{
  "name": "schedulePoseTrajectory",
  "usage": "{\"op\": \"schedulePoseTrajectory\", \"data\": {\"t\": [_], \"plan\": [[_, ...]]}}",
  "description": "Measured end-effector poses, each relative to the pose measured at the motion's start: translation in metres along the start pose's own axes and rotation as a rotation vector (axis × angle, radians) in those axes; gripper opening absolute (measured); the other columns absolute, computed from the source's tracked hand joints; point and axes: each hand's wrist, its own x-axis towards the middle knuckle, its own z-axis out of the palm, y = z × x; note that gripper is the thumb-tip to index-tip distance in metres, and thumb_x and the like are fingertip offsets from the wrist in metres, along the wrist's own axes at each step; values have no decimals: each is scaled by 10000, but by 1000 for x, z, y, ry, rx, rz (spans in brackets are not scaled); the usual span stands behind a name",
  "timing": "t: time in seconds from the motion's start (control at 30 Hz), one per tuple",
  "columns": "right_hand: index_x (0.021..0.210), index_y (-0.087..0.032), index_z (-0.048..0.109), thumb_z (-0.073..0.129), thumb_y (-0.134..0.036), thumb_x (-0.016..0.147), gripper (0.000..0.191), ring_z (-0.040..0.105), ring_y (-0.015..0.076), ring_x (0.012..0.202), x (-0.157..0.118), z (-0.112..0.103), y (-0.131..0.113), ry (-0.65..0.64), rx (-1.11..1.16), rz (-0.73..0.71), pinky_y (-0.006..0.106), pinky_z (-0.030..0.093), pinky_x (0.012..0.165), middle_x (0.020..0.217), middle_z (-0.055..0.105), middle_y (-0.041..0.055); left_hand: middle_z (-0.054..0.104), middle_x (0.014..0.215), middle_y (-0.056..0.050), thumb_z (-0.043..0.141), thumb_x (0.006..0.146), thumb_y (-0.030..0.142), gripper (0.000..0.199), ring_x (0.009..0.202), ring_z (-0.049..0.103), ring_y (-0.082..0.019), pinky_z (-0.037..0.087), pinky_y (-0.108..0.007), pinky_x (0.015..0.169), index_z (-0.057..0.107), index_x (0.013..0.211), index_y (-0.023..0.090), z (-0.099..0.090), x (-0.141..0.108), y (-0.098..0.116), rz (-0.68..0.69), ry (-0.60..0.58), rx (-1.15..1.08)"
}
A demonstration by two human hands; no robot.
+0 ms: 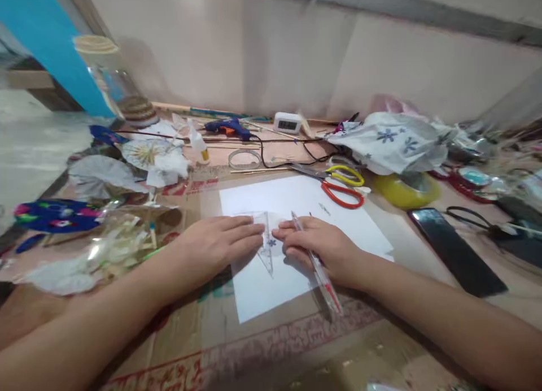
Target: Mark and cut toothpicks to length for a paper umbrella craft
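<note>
A clear plastic set square (266,245) lies on white paper (271,302), near a small dark flower print. My left hand (231,238) rests flat on the set square's left part, fingers stretched out and covering some of it. In my right hand (319,244) is a clear pen (324,281), slanting with its lower, reddish end toward me. The right fingertips touch the paper just right of the set square. Red-and-yellow-handled scissors (339,187) lie at the sheet's far right edge.
Behind the paper stand a glue bottle (198,143), a blue glue gun (231,127) and a small digital clock (288,122). Tape (402,190) and a phone (457,250) lie right. Fabric and craft pieces crowd the left, near a clear jar (116,86). Cardboard (182,334) underlies the paper.
</note>
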Motion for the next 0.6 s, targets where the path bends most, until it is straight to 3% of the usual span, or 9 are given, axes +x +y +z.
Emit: {"op": "schedulePoseTrajectory", "data": {"t": [0.6], "plan": [[1010, -181, 663, 558, -159, 944, 126, 652, 245, 1124, 5, -3, -2, -21, 6, -14, 443, 567, 917, 1148, 732, 127, 649, 1334, -81, 376, 1002, 145, 361, 1183, 625, -227, 530, -387, 986, 586, 1295, 153, 2, -6, 0, -17, 17, -33]]}}
